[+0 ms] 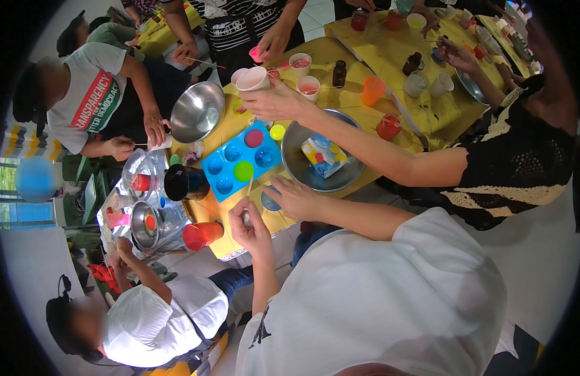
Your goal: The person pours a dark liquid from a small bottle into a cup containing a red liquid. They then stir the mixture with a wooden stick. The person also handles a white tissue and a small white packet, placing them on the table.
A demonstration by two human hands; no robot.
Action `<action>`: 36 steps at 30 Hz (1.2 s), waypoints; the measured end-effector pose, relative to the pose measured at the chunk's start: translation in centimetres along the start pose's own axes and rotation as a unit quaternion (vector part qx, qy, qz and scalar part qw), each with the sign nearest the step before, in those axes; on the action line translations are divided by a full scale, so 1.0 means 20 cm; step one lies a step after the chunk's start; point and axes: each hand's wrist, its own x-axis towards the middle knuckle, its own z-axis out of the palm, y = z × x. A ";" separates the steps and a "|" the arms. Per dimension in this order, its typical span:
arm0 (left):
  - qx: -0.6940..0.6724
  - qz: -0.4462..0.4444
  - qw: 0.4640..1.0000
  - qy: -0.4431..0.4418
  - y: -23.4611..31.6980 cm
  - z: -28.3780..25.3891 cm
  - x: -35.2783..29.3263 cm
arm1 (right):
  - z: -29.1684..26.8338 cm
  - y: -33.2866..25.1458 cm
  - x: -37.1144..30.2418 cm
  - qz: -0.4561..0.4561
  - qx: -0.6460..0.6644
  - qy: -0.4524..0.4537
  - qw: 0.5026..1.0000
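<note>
My left hand point(252, 230) is closed around a thin wooden stick point(250, 186). The stick's tip points up to the bright green filled cavity point(243, 171) of a blue silicone mold point(223, 155). Another cavity of the mold holds a dark pink fill, and the others look blue. Beside the mold's near right corner, my right hand point(296, 198) lies with fingers spread, next to a small round blue item point(271, 199) partly under the fingertips. Whether it touches that item I cannot tell. Over the mold's far side, a co-worker's hand point(280, 100) holds a white cup point(252, 79).
A steel bowl point(293, 147) with a flowered packet point(323, 155) sits right of the mold. Another steel bowl point(198, 111), a black container point(184, 183) and a red cup point(203, 235) stand to the left. Several people work around the yellow-covered table point(355, 172).
</note>
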 end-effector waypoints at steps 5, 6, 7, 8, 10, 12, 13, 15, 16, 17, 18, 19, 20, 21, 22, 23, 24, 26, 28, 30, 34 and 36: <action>-0.076 -0.027 0.997 0.014 -0.07 0.03 0.09 | -0.16 -0.04 -0.11 -0.049 0.008 0.058 0.997; -0.080 -0.012 0.997 0.013 -0.06 0.04 0.10 | -0.18 -0.04 -0.12 -0.050 0.015 0.062 0.997; -0.086 -0.001 0.996 0.013 -0.05 0.06 0.11 | -0.20 -0.04 -0.14 -0.050 0.021 0.063 0.997; -0.115 -0.058 0.992 -0.014 0.02 0.06 0.10 | -0.20 -0.03 -0.16 -0.050 0.027 0.064 0.996; -0.072 -0.032 0.996 -0.032 -0.01 0.08 0.10 | -0.17 -0.01 -0.20 -0.055 0.029 0.105 0.993; -0.054 -0.014 0.998 -0.040 -0.03 0.09 0.10 | -0.16 0.01 -0.25 -0.071 0.026 0.152 0.985; -0.057 -0.016 0.997 -0.046 -0.04 0.11 0.10 | -0.18 0.03 -0.28 -0.079 0.026 0.176 0.981; -0.053 -0.005 0.997 -0.052 -0.04 0.12 0.10 | -0.20 0.04 -0.33 -0.086 0.022 0.202 0.975; -0.049 0.010 0.997 -0.054 -0.02 0.12 0.11 | -0.22 0.05 -0.34 -0.086 0.017 0.207 0.974; -0.045 0.026 0.997 -0.055 0.00 0.12 0.11 | -0.24 0.06 -0.35 -0.086 0.011 0.212 0.973; -0.050 0.006 0.997 -0.063 -0.02 0.13 0.10 | -0.24 0.06 -0.37 -0.082 0.009 0.215 0.973; -0.061 0.005 0.996 -0.065 -0.01 0.14 0.10 | -0.24 0.08 -0.38 -0.082 0.007 0.219 0.972; -0.072 0.004 0.995 -0.067 0.01 0.14 0.10 | -0.25 0.08 -0.39 -0.083 0.005 0.221 0.972; -0.082 0.002 0.994 -0.067 0.03 0.15 0.10 | -0.26 0.08 -0.39 -0.081 0.006 0.219 0.972; -0.073 0.017 0.995 -0.070 0.02 0.15 0.10 | -0.26 0.08 -0.39 -0.081 0.011 0.216 0.973; -0.064 0.037 0.995 -0.069 0.02 0.15 0.11 | -0.27 0.07 -0.39 -0.082 0.016 0.213 0.974; -0.055 0.056 0.995 -0.069 0.02 0.17 0.11 | -0.27 0.07 -0.40 -0.080 0.012 0.210 0.974; -0.036 0.083 0.994 -0.069 0.02 0.17 0.11 | -0.25 0.06 -0.40 -0.084 0.011 0.204 0.975; -0.023 0.099 0.992 -0.073 0.04 0.18 0.11 | -0.27 0.05 -0.40 -0.092 0.029 0.211 0.973; -0.041 0.048 0.995 -0.076 0.06 0.18 0.09 | -0.26 0.03 -0.39 -0.100 0.041 0.214 0.971; -0.050 0.005 0.996 -0.075 0.02 0.16 0.06 | -0.26 0.01 -0.35 -0.119 0.053 0.228 0.965; -0.042 -0.002 0.997 -0.068 0.04 0.13 0.03 | -0.26 -0.01 -0.34 -0.124 0.062 0.229 0.964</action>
